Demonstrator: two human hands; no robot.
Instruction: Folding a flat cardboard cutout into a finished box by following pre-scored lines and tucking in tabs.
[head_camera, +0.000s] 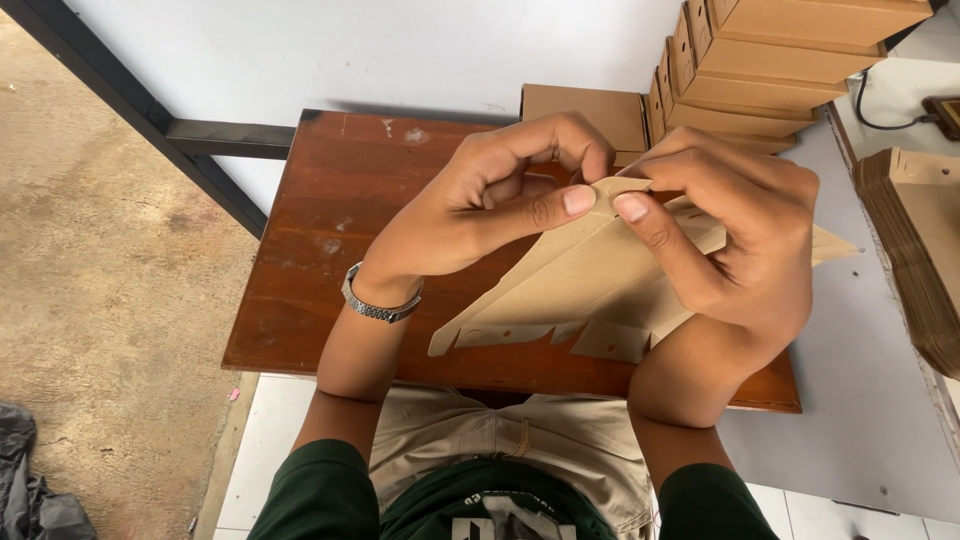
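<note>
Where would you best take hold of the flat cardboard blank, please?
Probably at its top edge, from above: the blank tilts up off the table, and the left hand and right hand already pinch a flap there, thumbs facing.

Matt brown cardboard blank (590, 285) (table (330, 250): glossy wood).

A small packing workshop: folded boxes (770, 70) stacked behind a worn wooden table (330, 270), flat blanks (915, 250) piled right of it, bare concrete floor (110, 300) left.
</note>
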